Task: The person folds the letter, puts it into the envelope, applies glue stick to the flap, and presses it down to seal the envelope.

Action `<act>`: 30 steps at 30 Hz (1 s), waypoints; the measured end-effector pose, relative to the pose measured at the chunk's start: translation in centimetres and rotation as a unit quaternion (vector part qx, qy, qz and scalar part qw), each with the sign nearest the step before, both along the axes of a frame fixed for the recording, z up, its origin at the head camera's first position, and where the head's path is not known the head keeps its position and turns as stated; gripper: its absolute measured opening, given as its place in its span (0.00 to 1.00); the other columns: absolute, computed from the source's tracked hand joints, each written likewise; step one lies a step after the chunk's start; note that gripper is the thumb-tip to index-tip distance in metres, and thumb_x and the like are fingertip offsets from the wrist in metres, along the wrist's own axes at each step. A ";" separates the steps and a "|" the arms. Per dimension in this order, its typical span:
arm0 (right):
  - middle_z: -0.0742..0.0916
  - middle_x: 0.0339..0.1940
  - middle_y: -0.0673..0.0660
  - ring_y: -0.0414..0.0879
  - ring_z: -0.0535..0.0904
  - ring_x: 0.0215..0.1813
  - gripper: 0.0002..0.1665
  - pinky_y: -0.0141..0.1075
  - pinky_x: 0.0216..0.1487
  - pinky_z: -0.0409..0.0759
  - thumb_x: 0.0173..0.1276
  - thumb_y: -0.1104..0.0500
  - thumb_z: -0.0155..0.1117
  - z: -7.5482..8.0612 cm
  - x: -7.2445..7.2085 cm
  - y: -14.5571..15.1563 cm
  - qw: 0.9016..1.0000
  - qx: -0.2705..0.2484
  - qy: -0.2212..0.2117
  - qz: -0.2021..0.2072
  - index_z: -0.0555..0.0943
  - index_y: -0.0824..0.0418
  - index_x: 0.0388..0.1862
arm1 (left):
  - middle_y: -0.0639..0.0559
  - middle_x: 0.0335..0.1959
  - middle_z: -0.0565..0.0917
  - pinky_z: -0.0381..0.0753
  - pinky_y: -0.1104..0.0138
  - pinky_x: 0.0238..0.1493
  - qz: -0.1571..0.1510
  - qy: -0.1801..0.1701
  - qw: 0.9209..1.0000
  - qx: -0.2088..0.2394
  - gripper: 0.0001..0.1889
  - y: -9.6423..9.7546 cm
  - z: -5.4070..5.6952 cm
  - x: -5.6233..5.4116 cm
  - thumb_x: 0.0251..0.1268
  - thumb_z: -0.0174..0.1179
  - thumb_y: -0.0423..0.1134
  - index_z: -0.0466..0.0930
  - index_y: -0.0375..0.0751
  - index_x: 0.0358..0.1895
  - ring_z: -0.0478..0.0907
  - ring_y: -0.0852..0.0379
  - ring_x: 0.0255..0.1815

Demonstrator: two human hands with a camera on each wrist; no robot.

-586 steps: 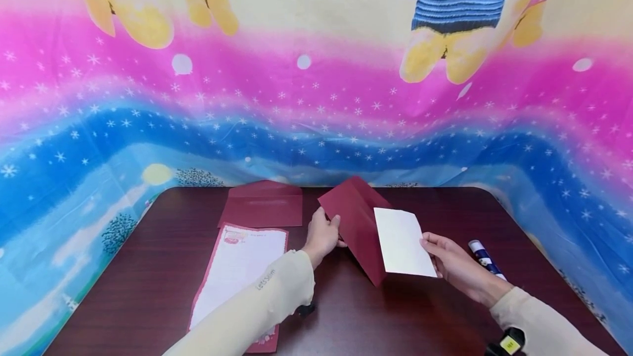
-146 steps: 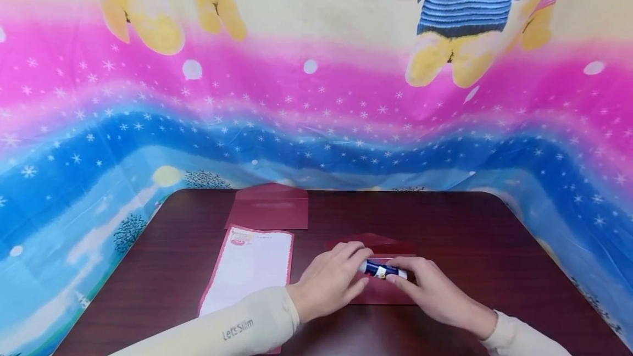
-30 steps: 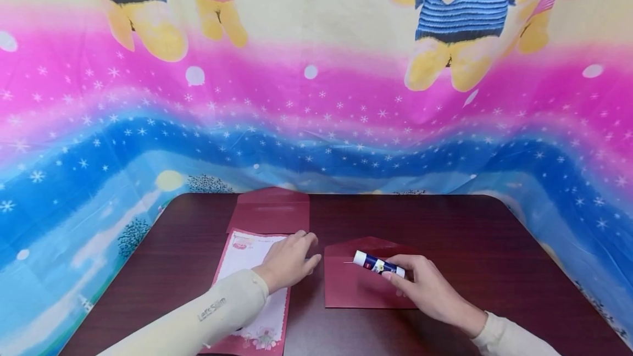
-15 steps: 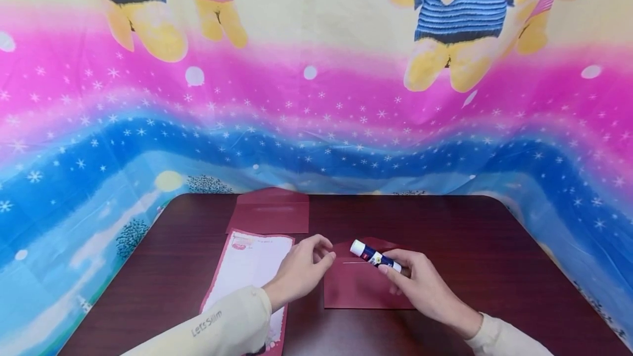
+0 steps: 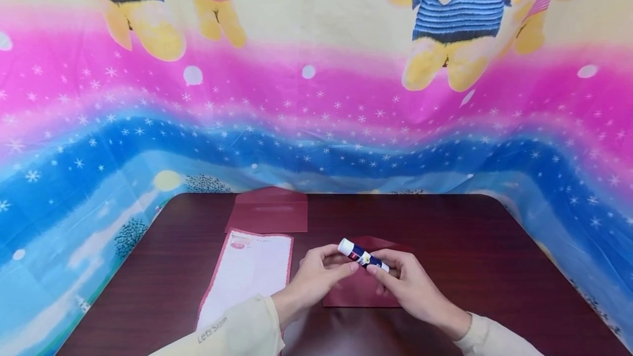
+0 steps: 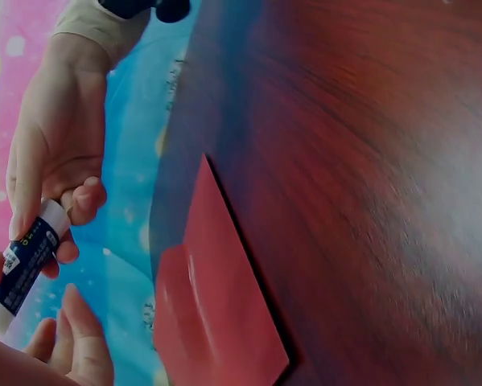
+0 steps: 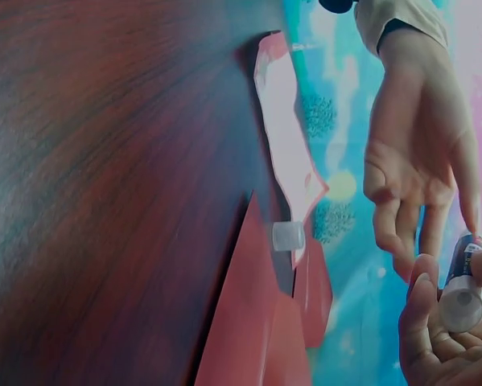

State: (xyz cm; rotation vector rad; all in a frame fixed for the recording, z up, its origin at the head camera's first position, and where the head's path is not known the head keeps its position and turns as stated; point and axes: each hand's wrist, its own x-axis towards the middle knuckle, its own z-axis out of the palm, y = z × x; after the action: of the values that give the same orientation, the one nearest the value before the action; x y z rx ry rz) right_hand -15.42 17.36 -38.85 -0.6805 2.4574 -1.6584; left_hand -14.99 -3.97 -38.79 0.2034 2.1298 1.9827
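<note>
My right hand point(image 5: 415, 287) holds a dark blue and white glue stick point(image 5: 365, 259) above the near dark red envelope point(image 5: 363, 294). The stick is tilted, its upper white end towards my left hand point(image 5: 316, 274). My left thumb presses on its side, and the bent left index finger lies by that white end, partly hidden. The envelope's flap lies folded out, away from me; both hands cover part of it. In the right wrist view a small translucent white cylinder point(image 7: 289, 236), like a cap, shows by the envelope; the left hand hides that spot in the head view.
A white letter sheet with a red border point(image 5: 247, 282) lies at left, partly under the left sleeve. Behind it another dark red envelope point(image 5: 269, 218) lies at the far edge of the brown table point(image 5: 445, 229). A patterned cloth point(image 5: 306, 125) hangs beyond.
My left hand has moved right, from over the letter sheet to the glue stick. The right hand has brought the stick left and up slightly. Earlier, the white paper was beside the raised envelope.
</note>
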 end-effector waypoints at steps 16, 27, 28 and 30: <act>0.87 0.46 0.66 0.39 0.82 0.27 0.21 0.33 0.29 0.81 0.69 0.62 0.69 0.0 0.3 -0.7 0.999 -0.006 -0.004 -0.038 0.76 0.67 0.57 | 0.45 0.40 0.91 0.80 0.69 0.34 0.065 -0.007 0.996 0.060 0.17 0.0 0.0 0.1 0.64 0.70 0.42 0.85 0.36 0.51 0.83 0.63 0.36; 0.87 0.39 0.65 0.41 0.82 0.26 0.14 0.37 0.30 0.84 0.73 0.60 0.64 0.0 0.0 -0.6 0.999 -0.012 -0.012 -0.035 0.77 0.69 0.50 | 0.53 0.32 0.89 0.78 0.71 0.30 0.085 -0.012 0.993 0.075 0.16 -0.1 0.1 0.3 0.65 0.70 0.41 0.84 0.34 0.50 0.80 0.65 0.31; 0.88 0.36 0.65 0.43 0.82 0.25 0.14 0.38 0.29 0.84 0.75 0.59 0.62 0.0 0.0 -0.6 1.000 -0.010 -0.007 -0.027 0.78 0.70 0.50 | 0.53 0.32 0.89 0.78 0.71 0.30 0.085 -0.013 0.993 0.076 0.16 -0.1 0.1 0.3 0.65 0.70 0.41 0.84 0.34 0.50 0.81 0.65 0.31; 0.87 0.31 0.65 0.47 0.82 0.23 0.15 0.38 0.28 0.84 0.78 0.58 0.57 -0.2 0.0 -0.6 1.000 -0.006 0.001 -0.011 0.79 0.70 0.48 | 0.53 0.32 0.89 0.78 0.71 0.30 0.086 -0.015 0.993 0.075 0.16 -0.1 0.1 0.3 0.65 0.70 0.41 0.84 0.34 0.50 0.81 0.65 0.32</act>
State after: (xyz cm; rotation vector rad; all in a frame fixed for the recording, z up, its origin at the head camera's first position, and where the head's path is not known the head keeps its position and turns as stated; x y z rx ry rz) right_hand -15.43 16.77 -39.01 -0.6592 2.4687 -1.6818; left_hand -14.65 -4.08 -38.74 0.0149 2.0423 2.2305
